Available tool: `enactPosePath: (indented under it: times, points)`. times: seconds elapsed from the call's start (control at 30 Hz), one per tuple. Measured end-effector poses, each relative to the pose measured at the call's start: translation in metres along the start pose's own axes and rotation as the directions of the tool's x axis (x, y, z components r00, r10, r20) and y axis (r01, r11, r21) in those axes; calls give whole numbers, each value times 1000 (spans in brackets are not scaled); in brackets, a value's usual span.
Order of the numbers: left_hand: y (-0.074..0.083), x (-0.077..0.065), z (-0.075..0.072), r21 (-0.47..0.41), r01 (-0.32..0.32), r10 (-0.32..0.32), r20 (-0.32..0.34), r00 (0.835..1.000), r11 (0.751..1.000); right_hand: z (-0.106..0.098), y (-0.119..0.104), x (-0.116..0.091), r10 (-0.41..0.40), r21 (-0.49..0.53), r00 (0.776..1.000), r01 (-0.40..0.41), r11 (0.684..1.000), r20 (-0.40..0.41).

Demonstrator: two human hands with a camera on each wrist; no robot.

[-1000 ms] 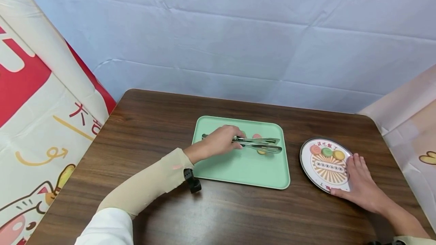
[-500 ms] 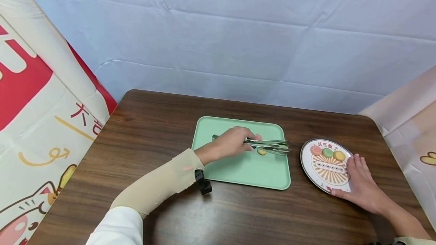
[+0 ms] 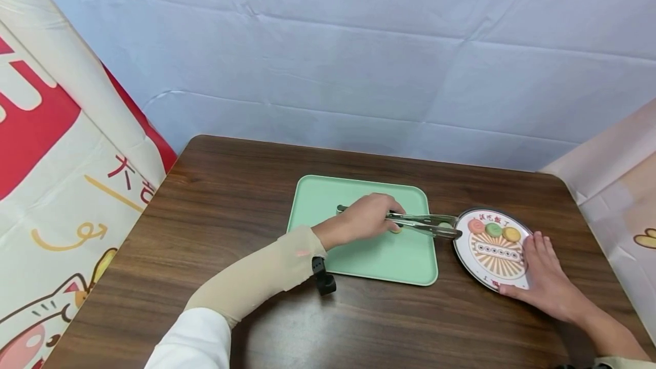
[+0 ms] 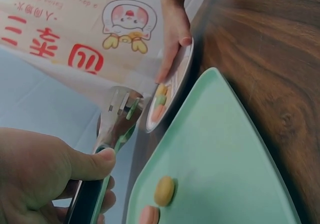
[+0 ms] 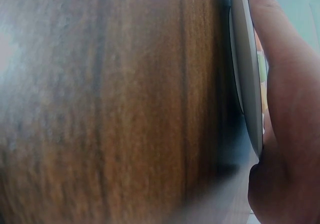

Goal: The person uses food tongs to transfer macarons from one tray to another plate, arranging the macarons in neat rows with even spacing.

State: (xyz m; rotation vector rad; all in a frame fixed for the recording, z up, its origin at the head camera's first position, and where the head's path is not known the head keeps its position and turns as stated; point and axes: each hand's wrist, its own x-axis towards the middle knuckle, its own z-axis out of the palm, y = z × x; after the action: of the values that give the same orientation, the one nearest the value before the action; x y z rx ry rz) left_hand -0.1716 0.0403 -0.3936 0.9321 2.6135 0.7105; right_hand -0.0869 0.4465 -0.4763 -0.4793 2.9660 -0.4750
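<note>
My left hand [image 3: 366,218] grips metal tongs [image 3: 422,222] that reach rightward past the tray's edge. Between their tips is a green macaron [image 3: 445,225], partly hidden by the metal in both the head and left wrist views. The tips are at the left rim of a round, printed white plate [image 3: 496,261]. Along its far side lie a pink macaron [image 3: 476,226], a green one [image 3: 493,229] and a yellow one [image 3: 511,234]. My right hand [image 3: 545,278] rests against the plate's right rim, fingers extended and thumb at the near edge.
A mint-green tray [image 3: 379,261] lies under my left hand. On it the left wrist view shows a yellow macaron [image 4: 164,191] and a pink macaron [image 4: 149,215]. The brown wooden table [image 3: 246,187] meets a pale cloth backdrop [image 3: 328,73] behind.
My left hand has moved right across the tray, carrying the tongs. The green macaron between the tips has left the tray area and come to the plate. My right hand has stayed put.
</note>
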Motion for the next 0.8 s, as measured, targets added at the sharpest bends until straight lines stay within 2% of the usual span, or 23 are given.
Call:
enactPosePath:
  times: [0.23, 0.8]
  points:
    - [8, 10, 8, 12, -6, 5, 25, 1000, 1000, 0, -1, 0, 3, -2, 1000, -3, 1000, 2]
    - [22, 27, 21, 48, -20, 19, 23, 1000, 999, 1, 2, 1, 10, -16, 1000, -10, 1000, 1]
